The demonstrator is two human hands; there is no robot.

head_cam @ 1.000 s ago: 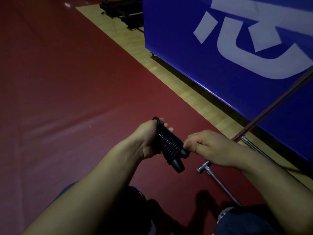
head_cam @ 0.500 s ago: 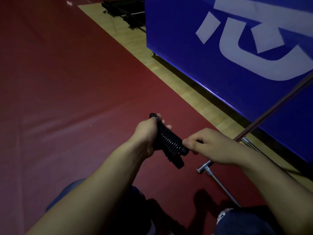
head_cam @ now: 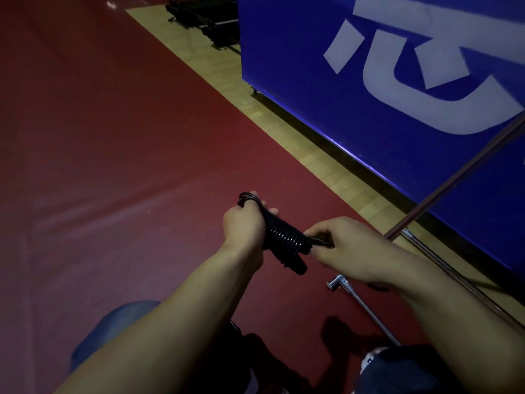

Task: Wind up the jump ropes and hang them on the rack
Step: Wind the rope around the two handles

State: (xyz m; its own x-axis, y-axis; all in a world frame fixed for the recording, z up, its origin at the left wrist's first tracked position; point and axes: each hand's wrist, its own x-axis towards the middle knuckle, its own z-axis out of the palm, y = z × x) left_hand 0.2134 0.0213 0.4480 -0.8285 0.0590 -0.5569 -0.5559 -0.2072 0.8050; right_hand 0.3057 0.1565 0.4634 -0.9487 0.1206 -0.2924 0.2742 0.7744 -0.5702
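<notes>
A black jump rope (head_cam: pixel 284 237) is wound in tight coils around its handles, held out over the red floor. My left hand (head_cam: pixel 245 227) grips the upper part of the bundle, with a loop of cord sticking out above the fingers. My right hand (head_cam: pixel 345 247) pinches the free end of the cord at the bundle's lower right side. The lower handle end pokes out below the coils. A metal rack pole (head_cam: pixel 454 182) slants up to the right behind my right hand, and its foot bar (head_cam: pixel 366 308) lies on the floor.
A large blue panel with white lettering (head_cam: pixel 383 81) stands to the right on a wooden floor strip (head_cam: pixel 227 69). Dark equipment (head_cam: pixel 204 18) sits at the far top. My knees in blue jeans show at the bottom edge.
My right hand has shifted slightly right and pulled the cord end out from the coils. The bundle has stayed in my left hand.
</notes>
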